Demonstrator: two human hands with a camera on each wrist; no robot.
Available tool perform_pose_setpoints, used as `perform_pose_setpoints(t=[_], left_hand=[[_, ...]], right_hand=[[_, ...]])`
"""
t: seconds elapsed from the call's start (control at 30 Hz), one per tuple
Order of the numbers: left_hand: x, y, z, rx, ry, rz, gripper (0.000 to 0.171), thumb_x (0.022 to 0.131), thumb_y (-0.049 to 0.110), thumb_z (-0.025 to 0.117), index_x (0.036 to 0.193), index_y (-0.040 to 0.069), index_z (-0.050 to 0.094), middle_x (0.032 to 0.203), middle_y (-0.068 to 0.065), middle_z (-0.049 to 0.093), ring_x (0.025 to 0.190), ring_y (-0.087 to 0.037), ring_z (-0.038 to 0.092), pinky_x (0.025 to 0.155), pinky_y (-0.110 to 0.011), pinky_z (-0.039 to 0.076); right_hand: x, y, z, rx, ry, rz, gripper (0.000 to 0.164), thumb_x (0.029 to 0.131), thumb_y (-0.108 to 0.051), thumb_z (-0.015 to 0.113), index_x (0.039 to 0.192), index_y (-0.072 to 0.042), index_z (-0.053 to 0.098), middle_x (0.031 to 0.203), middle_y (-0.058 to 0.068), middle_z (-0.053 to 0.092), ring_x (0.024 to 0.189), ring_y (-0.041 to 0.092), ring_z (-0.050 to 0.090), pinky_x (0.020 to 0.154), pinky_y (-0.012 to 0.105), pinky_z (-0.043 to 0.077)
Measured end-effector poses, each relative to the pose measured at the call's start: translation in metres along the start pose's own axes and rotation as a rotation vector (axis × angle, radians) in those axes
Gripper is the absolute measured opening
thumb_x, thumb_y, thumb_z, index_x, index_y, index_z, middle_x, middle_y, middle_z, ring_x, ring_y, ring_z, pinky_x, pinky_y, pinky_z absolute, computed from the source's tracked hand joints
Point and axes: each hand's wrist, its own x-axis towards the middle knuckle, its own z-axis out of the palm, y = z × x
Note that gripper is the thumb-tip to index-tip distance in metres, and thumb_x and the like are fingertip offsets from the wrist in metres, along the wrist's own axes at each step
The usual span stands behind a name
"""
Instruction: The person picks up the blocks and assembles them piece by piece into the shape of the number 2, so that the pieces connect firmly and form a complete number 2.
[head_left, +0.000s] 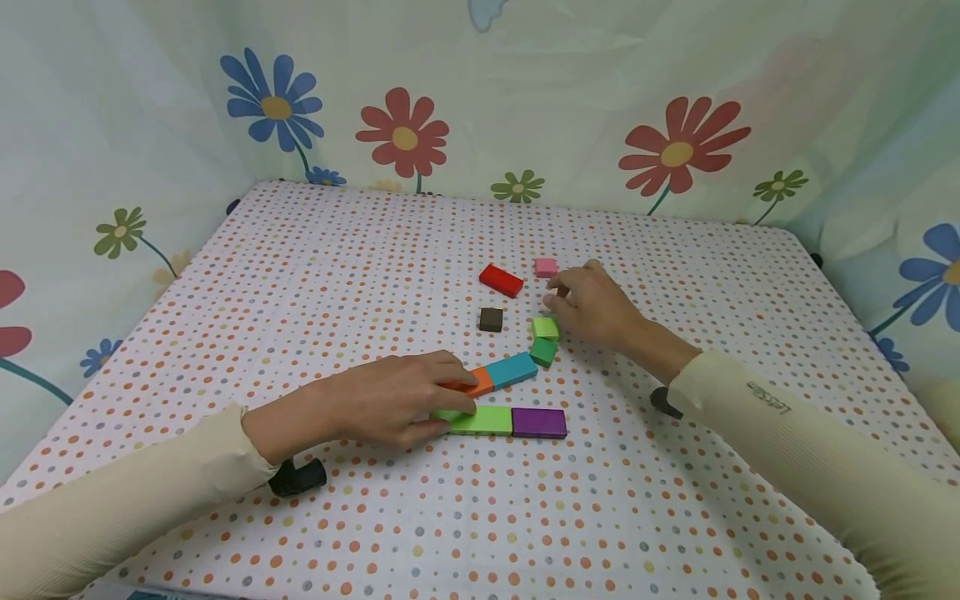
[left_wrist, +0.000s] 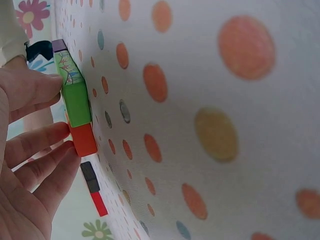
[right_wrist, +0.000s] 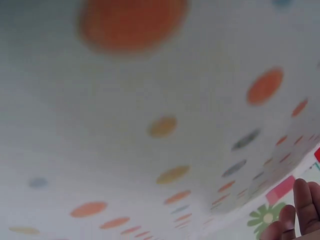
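Note:
My left hand (head_left: 397, 398) rests on the near blocks, its fingertips on an orange block (head_left: 482, 382) and a long lime-green block (head_left: 487, 421). In the left wrist view the fingers are fairly straight against the orange block's side, with the thumb by the lime-green one. A purple block (head_left: 538, 423) continues the lime-green row, and a blue block (head_left: 512, 371) continues the orange one. My right hand (head_left: 596, 308) hovers with loosely bent fingers, holding nothing, between a pink block (head_left: 546, 267) and a small lime cube (head_left: 545, 328). A green cube (head_left: 543, 352) stands against the lime cube.
Beyond the rows, a dark brown cube (head_left: 491, 319) and a red block (head_left: 501, 281) lie on the dotted tablecloth (head_left: 360, 275). A flowered curtain (head_left: 525, 100) hangs behind the table's far edge. Something flat and blue peeks in at the bottom left.

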Motion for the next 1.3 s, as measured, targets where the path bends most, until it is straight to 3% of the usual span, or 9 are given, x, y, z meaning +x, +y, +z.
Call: perform_pose_setpoints(t=[0.43, 0.63, 0.97, 1.3], left_hand=[[0.0, 0.001, 0.0, -0.005, 0.001, 0.003, 0.025, 0.096, 0.02, 0.067, 0.12, 0.02, 0.072, 0.135, -0.005, 0.062, 0.126, -0.019, 0.054, 0.106, -0.034, 0.047], [-0.001, 0.003, 0.0, -0.011, -0.007, -0.003, 0.025, 0.096, 0.02, 0.067, 0.121, 0.02, 0.072, 0.136, -0.005, 0.062, 0.126, -0.019, 0.054, 0.105, -0.034, 0.048], [-0.001, 0.003, 0.0, -0.006, -0.008, -0.006, 0.025, 0.096, 0.021, 0.067, 0.12, 0.021, 0.072, 0.135, -0.004, 0.062, 0.126, -0.018, 0.054, 0.105, -0.034, 0.048], [0.001, 0.001, -0.001, 0.014, -0.006, 0.002, 0.025, 0.096, 0.02, 0.067, 0.12, 0.021, 0.071, 0.135, -0.004, 0.062, 0.125, -0.018, 0.054, 0.104, -0.033, 0.048]], right_hand=[[0.013, 0.004, -0.003, -0.021, 0.018, 0.084, 0.035, 0.099, -0.021, 0.064, 0.129, -0.003, 0.062, 0.116, 0.013, 0.062, 0.11, 0.03, 0.045, 0.089, 0.045, 0.049], [0.016, 0.004, 0.0, -0.016, 0.018, 0.076, 0.036, 0.1, -0.02, 0.063, 0.13, -0.002, 0.061, 0.119, 0.014, 0.061, 0.113, 0.03, 0.044, 0.091, 0.046, 0.047], [0.03, 0.006, -0.004, -0.091, 0.027, 0.085, 0.047, 0.097, -0.015, 0.065, 0.141, -0.003, 0.054, 0.137, 0.018, 0.056, 0.121, 0.035, 0.043, 0.099, 0.052, 0.048], [0.048, 0.006, -0.01, -0.067, -0.046, 0.133, 0.053, 0.098, -0.011, 0.065, 0.148, -0.006, 0.049, 0.15, 0.017, 0.048, 0.131, 0.037, 0.035, 0.106, 0.055, 0.043]])
